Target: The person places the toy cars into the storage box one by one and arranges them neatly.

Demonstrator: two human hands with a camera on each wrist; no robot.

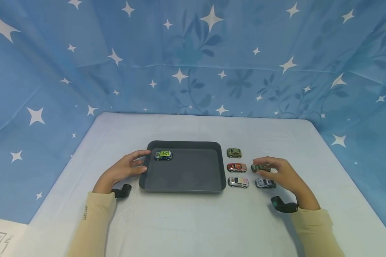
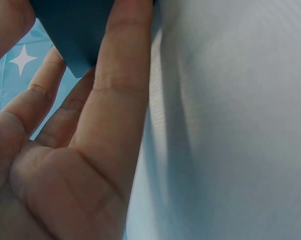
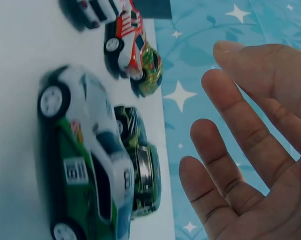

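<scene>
My left hand (image 1: 123, 168) is at the left rim of a dark grey tray (image 1: 188, 169), thumb and fingertips touching its edge with the fingers spread. One toy car (image 1: 163, 155), yellow-green and blue, stands in the tray's upper left. My right hand (image 1: 280, 174) hovers over a dark green toy car (image 3: 145, 172), partly covering it in the head view. Its fingers are loosely bent, apart from the car, with nothing between them. Just nearer the person stands a silver toy car (image 1: 265, 183), showing green and white sides (image 3: 80, 165) in the right wrist view.
Beside the tray's right edge, a column holds a camouflage toy car (image 1: 234, 153), a red toy car (image 1: 236, 167) and a white toy car (image 1: 238, 182). A white cloth covers the table (image 1: 180, 221). A blue star-patterned curtain (image 1: 193, 89) hangs behind.
</scene>
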